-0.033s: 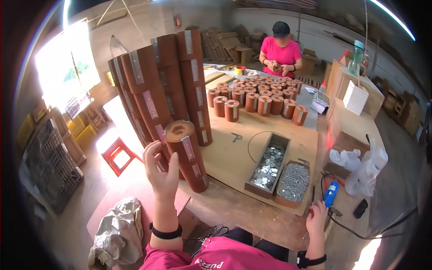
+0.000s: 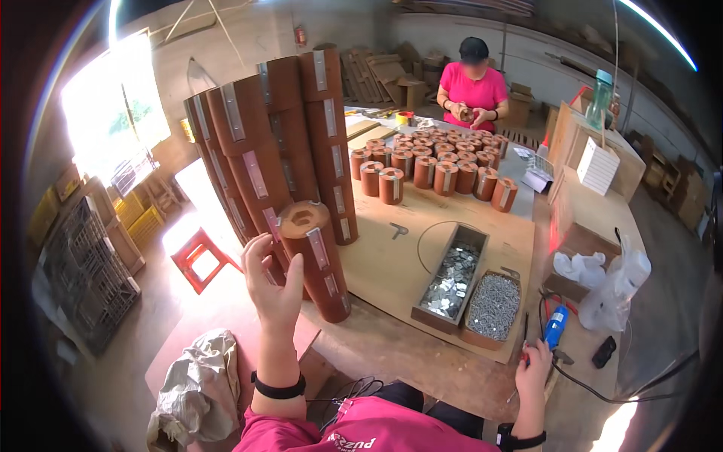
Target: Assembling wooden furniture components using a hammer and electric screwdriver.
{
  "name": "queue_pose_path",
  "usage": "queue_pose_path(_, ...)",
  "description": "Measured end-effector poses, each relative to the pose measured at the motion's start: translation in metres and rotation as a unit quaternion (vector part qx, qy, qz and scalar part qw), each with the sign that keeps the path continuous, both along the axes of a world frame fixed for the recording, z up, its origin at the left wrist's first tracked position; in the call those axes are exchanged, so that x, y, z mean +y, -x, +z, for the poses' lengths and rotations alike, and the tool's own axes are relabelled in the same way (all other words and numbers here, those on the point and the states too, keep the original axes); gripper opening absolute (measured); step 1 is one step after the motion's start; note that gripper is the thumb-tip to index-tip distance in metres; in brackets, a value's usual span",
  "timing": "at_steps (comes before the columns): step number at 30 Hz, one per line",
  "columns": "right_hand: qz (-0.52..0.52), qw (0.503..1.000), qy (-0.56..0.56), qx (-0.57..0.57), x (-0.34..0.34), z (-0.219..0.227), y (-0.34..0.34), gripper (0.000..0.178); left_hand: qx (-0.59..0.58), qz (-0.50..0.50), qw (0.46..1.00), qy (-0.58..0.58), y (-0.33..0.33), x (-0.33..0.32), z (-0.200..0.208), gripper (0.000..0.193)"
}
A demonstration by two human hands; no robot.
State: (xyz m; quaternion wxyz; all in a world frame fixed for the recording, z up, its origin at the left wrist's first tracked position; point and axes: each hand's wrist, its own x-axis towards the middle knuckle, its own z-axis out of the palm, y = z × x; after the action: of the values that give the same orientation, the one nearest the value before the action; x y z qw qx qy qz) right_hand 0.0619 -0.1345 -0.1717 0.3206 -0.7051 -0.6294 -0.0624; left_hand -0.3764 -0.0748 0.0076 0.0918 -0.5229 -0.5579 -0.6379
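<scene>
My left hand (image 2: 273,290) is raised with fingers apart, holding nothing. It is beside a short stack of brown cylinders (image 2: 316,260) with metal plates down the side and a hollow in the top; whether the thumb touches it I cannot tell. Taller stacks of the same cylinders (image 2: 260,151) rise behind. At the bench's right side my right hand (image 2: 533,368) is closed around a slim tool (image 2: 525,357) with a dark and red handle, mostly hidden by the fingers. Just beyond that hand lies a blue power tool (image 2: 556,327) with a black cable.
A long box of small metal plates (image 2: 452,275) and a tray of screws (image 2: 493,305) stand mid-bench. Several single cylinders (image 2: 444,179) stand farther back, near a co-worker (image 2: 474,90) holding one. A hammer (image 2: 559,356) and a plastic bag (image 2: 621,290) are on the right.
My right hand has shifted slightly, and red on the tool now shows between its fingers. The whole view has moved a little. My left hand keeps its pose by the stack.
</scene>
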Motion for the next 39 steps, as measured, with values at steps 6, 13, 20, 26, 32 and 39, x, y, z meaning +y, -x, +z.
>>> queue_pose_path(6, -0.008, 0.994, -0.037, 0.1, -0.036, 0.013, -0.001, 0.022, -0.054, 0.018, 0.994, 0.09, 0.001, 0.013, 0.01, 0.083)
queue_pose_path(13, 0.038, 0.999, 0.012, 0.004, -0.065, 0.048, 0.021, 0.014, -0.069, 0.024, 0.994, 0.082, 0.002, 0.045, -0.023, 0.09)
queue_pose_path(20, 0.069, 0.985, 0.03, 0.153, -0.062, 0.075, 0.046, 0.012, -0.165, -0.198, 0.966, -0.002, -0.03, 0.019, -0.014, 0.086)
queue_pose_path(26, 0.192, 0.967, -0.011, 0.169, -0.048, 0.121, 0.075, 0.022, 0.062, -0.448, 0.892, -0.01, -0.09, -0.019, -0.049, 0.09)
queue_pose_path(32, 0.27, 0.932, 0.089, 0.225, -0.039, 0.129, 0.099, 0.066, 0.001, -0.556, 0.817, 0.155, -0.152, -0.03, -0.126, 0.087)
queue_pose_path(39, 0.208, 0.943, 0.142, 0.22, -0.031, 0.067, 0.1, 0.084, 0.005, -0.56, 0.794, 0.237, -0.177, -0.027, -0.183, 0.086)
